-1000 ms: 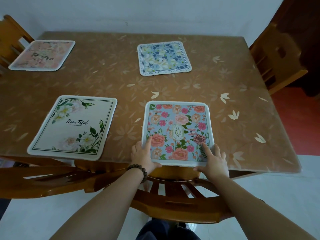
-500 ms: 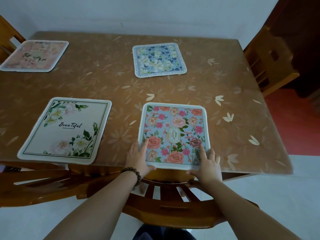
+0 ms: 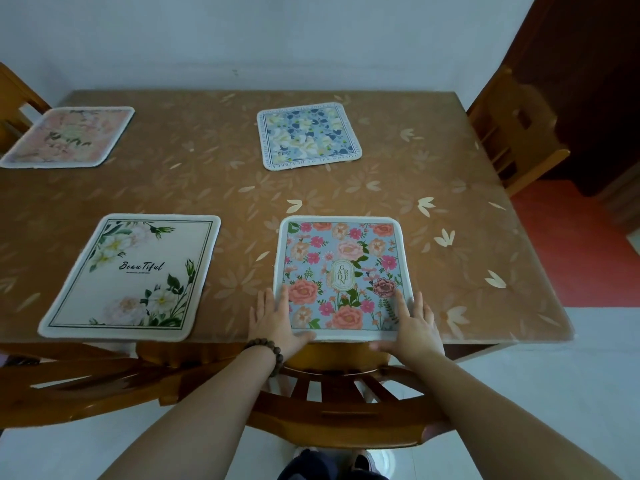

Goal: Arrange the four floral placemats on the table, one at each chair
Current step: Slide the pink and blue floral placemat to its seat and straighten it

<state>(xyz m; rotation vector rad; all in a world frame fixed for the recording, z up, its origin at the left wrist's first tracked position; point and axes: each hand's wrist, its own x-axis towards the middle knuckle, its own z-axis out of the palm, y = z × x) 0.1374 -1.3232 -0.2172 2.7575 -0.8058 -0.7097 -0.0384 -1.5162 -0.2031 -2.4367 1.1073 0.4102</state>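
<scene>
Four floral placemats lie on the brown table (image 3: 214, 188). The blue "Garden" placemat (image 3: 341, 261) with pink and orange roses sits at the near edge, straight in front of me. My left hand (image 3: 275, 323) holds its near left corner, fingers on top and thumb along the front edge. My right hand (image 3: 414, 329) holds the near right corner the same way. A white "Beautiful" placemat (image 3: 135, 278) lies near left. A blue-and-white flowered placemat (image 3: 308, 135) lies at the far middle, slightly turned. A pink placemat (image 3: 67, 136) lies at the far left.
A wooden chair back (image 3: 332, 410) stands between me and the table, and another (image 3: 69, 372) below the white mat. More chairs stand at the right end (image 3: 516, 133) and far left (image 3: 14, 98). A wall runs behind the table.
The view has shifted slightly; my hands stay on the Garden placemat's near corners, and the mat sits squarer to the table's front edge.
</scene>
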